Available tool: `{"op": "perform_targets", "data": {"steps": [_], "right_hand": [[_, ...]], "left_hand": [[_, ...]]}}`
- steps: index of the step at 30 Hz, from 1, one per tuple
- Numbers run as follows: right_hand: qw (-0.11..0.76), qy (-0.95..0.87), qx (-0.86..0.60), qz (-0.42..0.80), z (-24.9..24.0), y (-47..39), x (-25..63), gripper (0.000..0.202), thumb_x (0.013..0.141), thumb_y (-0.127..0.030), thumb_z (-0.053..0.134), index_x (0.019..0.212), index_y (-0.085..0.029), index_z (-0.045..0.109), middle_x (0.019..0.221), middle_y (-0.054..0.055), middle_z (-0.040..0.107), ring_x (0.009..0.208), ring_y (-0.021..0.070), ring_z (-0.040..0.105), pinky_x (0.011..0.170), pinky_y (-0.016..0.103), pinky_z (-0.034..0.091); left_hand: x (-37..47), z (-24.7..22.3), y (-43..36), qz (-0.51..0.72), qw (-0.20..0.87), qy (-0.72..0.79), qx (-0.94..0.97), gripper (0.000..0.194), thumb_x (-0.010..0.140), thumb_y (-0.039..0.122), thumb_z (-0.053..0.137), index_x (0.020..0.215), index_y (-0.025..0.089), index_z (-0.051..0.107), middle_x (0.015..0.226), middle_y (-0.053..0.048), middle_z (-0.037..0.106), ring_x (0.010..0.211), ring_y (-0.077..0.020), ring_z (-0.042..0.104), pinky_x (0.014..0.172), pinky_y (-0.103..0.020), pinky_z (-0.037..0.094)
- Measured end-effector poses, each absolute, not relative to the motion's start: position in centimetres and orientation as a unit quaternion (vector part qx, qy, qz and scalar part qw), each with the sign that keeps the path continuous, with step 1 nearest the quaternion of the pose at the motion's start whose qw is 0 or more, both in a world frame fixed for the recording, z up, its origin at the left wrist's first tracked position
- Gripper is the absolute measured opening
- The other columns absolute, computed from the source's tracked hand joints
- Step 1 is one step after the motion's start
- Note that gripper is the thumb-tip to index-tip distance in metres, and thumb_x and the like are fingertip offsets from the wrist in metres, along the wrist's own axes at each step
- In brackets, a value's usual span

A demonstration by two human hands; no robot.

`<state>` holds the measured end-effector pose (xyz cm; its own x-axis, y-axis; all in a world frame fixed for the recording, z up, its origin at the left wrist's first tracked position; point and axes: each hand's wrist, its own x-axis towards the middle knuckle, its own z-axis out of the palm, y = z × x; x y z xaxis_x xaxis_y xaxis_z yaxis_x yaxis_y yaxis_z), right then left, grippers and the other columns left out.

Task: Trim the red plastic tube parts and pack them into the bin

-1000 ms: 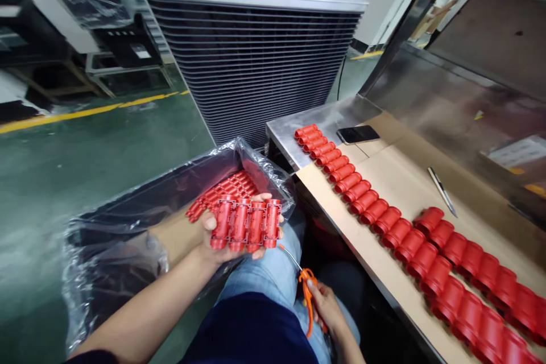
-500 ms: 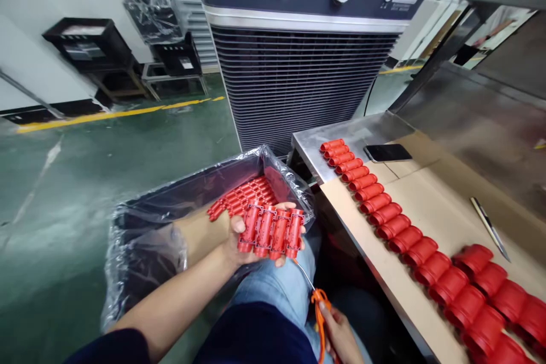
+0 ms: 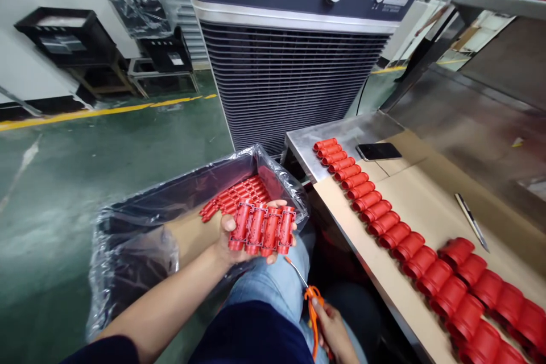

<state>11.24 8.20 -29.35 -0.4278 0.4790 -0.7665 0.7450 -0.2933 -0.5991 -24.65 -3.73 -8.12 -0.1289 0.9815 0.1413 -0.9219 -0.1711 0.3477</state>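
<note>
My left hand [image 3: 226,239] is closed around a group of several red ribbed plastic cylinders [image 3: 262,228] lying side by side, held over my thigh by the bin. Its thumb presses the left edge and fingertips show at the right. My right hand [image 3: 335,327], lower down, grips an orange-handled tool [image 3: 313,301] with a thin metal shaft. The shaft points up and left, its orange tip just below the red cylinders and apart from them. Behind the left hand, a black bin [image 3: 128,213] lined with clear plastic holds more red cylinders [image 3: 239,196] on cardboard.
At right, a cardboard-covered metal bench [image 3: 409,182] carries rows of red cylinders [image 3: 379,222], a phone [image 3: 379,151] and a knife [image 3: 471,220]. A large air cooler [image 3: 290,79] stands ahead. Black crates [image 3: 63,40] sit on stands at the far left.
The tool's tip has come away from the lower edge of the red cylinders. The whole view has shifted slightly; both hands keep their holds.
</note>
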Motion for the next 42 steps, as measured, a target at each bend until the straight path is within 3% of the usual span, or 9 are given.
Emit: {"op": "perform_targets", "data": {"steps": [11,15,19,22,25,28,30,35,42], "right_hand": [[0.13,0.573,0.525,-0.616,-28.4,8.5,10.9,0.072,0.083,-0.098,0.049,0.074,-0.027,0.053,0.039,-0.005,0.046,0.032,0.0116,0.032,0.039,0.025,0.023],[0.139,0.571,0.533,-0.608,-27.7,8.4,10.7,0.072,0.081,-0.098,0.05,0.077,-0.027,0.052,0.04,-0.005,0.045,0.033,0.0115,0.031,0.04,0.026,0.023],[0.156,0.575,0.535,-0.599,-27.2,8.5,10.6,0.074,0.081,-0.1,0.045,0.082,-0.027,0.054,0.043,-0.004,0.047,0.034,0.0135,0.035,0.042,0.028,0.024],[0.163,0.58,0.533,-0.593,-27.2,8.6,10.7,0.074,0.081,-0.101,0.045,0.081,-0.027,0.054,0.044,-0.004,0.049,0.034,0.0138,0.036,0.043,0.028,0.025],[0.164,0.585,0.53,-0.591,-27.5,8.7,10.7,0.074,0.081,-0.1,0.046,0.077,-0.027,0.054,0.042,-0.004,0.048,0.034,0.0133,0.035,0.042,0.027,0.024],[0.164,0.59,0.528,-0.588,-27.6,8.7,10.7,0.074,0.085,-0.099,0.044,0.074,-0.027,0.055,0.042,-0.004,0.047,0.034,0.0133,0.036,0.042,0.027,0.024],[0.167,0.592,0.53,-0.584,-27.6,8.7,10.9,0.073,0.087,-0.098,0.043,0.074,-0.027,0.056,0.042,-0.004,0.046,0.034,0.0134,0.037,0.042,0.027,0.026],[0.179,0.593,0.537,-0.573,-27.4,8.8,11.2,0.074,0.086,-0.099,0.044,0.075,-0.026,0.056,0.044,-0.004,0.046,0.035,0.0139,0.04,0.041,0.026,0.029],[0.183,0.591,0.556,-0.555,-26.9,8.6,11.1,0.074,0.084,-0.1,0.045,0.079,-0.028,0.055,0.044,-0.005,0.047,0.035,0.0147,0.041,0.039,0.027,0.029]], "left_hand": [[-24.9,-9.0,-4.5,0.745,0.618,0.156,0.195,0.098,0.065,0.07,0.067,0.15,0.022,0.067,0.139,-0.021,0.075,0.119,-0.0518,0.071,0.061,-0.043,0.055],[-27.2,-11.7,-6.1,0.725,0.513,0.382,0.256,0.096,0.075,0.069,0.051,0.155,0.016,0.061,0.129,-0.024,0.077,0.108,-0.0488,0.075,0.06,-0.044,0.055],[-33.6,-14.6,-9.7,0.635,0.412,0.607,0.241,0.104,0.068,0.057,0.06,0.162,0.013,0.05,0.136,-0.022,0.072,0.116,-0.0461,0.071,0.093,-0.057,0.058],[-37.4,-17.4,-13.6,0.514,0.346,0.762,0.19,0.116,0.063,0.041,0.076,0.17,0.021,0.037,0.153,-0.017,0.058,0.141,-0.0483,0.053,0.119,-0.065,0.041],[-37.4,-21.3,-16.9,0.355,0.293,0.876,0.14,0.111,0.07,0.039,0.085,0.168,0.017,0.04,0.163,-0.021,0.043,0.152,-0.052,0.036,0.126,-0.075,0.023],[-34.8,-25.8,-18.3,0.231,0.276,0.924,0.13,0.08,0.092,0.044,0.08,0.162,0.022,0.049,0.167,-0.018,0.042,0.153,-0.0465,0.039,0.124,-0.073,0.03],[-33.3,-28.6,-18.0,0.178,0.272,0.935,0.142,0.072,0.099,0.046,0.075,0.162,0.023,0.05,0.168,-0.017,0.044,0.151,-0.0441,0.043,0.123,-0.071,0.035],[-33.4,-33.3,-16.7,0.107,0.264,0.942,0.181,0.069,0.102,0.045,0.074,0.163,0.023,0.05,0.171,-0.017,0.042,0.151,-0.0425,0.046,0.122,-0.068,0.04],[-36.6,-35.3,-18.3,0.062,0.249,0.946,0.196,0.068,0.102,0.043,0.074,0.163,0.023,0.05,0.171,-0.017,0.042,0.151,-0.0429,0.046,0.122,-0.068,0.041]]}}
